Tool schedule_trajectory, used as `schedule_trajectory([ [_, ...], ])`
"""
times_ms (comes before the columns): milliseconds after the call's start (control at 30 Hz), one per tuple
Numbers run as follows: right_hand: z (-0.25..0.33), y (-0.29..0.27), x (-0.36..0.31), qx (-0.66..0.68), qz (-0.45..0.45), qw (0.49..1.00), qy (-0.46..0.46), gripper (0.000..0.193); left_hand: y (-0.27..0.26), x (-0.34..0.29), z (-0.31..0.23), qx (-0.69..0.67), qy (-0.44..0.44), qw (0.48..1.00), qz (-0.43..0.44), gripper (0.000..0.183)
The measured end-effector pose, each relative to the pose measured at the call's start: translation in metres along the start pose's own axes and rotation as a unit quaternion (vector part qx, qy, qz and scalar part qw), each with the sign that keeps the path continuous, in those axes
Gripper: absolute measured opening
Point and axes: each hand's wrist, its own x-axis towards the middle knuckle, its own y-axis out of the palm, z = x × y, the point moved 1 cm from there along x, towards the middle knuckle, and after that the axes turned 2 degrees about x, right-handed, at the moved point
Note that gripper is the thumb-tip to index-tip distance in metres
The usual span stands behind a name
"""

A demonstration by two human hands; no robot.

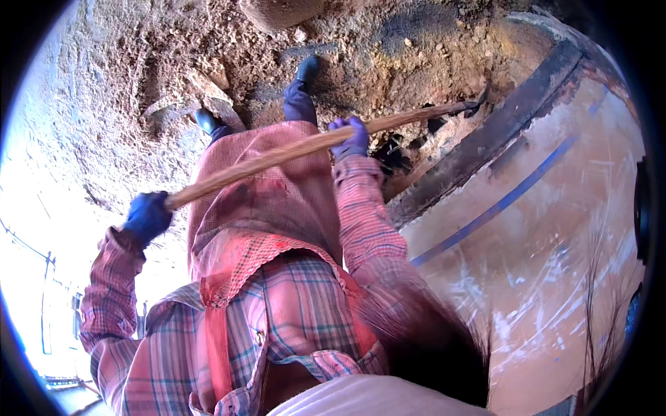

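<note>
A long wooden-handled tool (277, 158), which looks like a hoe, slants across my front from lower left to upper right. My left hand (148, 216), in a blue glove, is closed round the handle's near left end. Farther along the shaft, my right hand (352, 139) grips it in a purple-blue glove. The dark, curved metal head (477, 104) is over loose brown soil (423, 76), beside a dark beam. How deep its blade reaches is too unclear to tell.
My dark boots (307, 69) stand on rough, lumpy ground. Flat broken pieces (208, 89) lie by the left boot. At right runs a dark beam (485, 145) edging a large pale panel (541, 229) with a blue stripe. A rounded brown lump (281, 12) sits at the far edge.
</note>
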Motion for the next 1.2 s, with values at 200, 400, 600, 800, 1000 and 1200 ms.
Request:
schedule_trajectory([
  [200, -0.141, 0.002, -0.079, 0.092, 0.201, 0.956, 0.193, 0.035, -0.019, -0.126, 0.154, 0.273, -0.055, 0.952, -0.127, 0.035],
  [400, -0.262, 0.037, -0.089, 0.016, 0.185, 0.949, 0.254, 0.024, -0.03, -0.268, 0.171, 0.162, -0.168, 0.972, 0.022, 0.016],
  [600, -0.243, 0.033, -0.062, 0.076, 0.182, 0.939, 0.282, 0.019, -0.03, -0.258, 0.112, 0.209, -0.269, 0.938, 0.06, 0.016],
  [800, -0.034, 0.049, 0.076, 0.001, 0.135, 0.978, 0.16, 0.033, -0.038, -0.083, -0.042, 0.14, -0.165, 0.974, 0.065, 0.021],
  [1000, 0.159, 0.098, 0.19, -0.112, 0.029, 0.993, -0.026, 0.031, -0.059, 0.094, -0.155, 0.044, -0.041, 0.997, 0.041, 0.017],
  [1200, 0.145, 0.141, 0.231, 0.009, 0.156, 0.988, 0.008, 0.025, -0.096, 0.153, -0.129, 0.115, -0.04, 0.988, -0.093, 0.011],
])
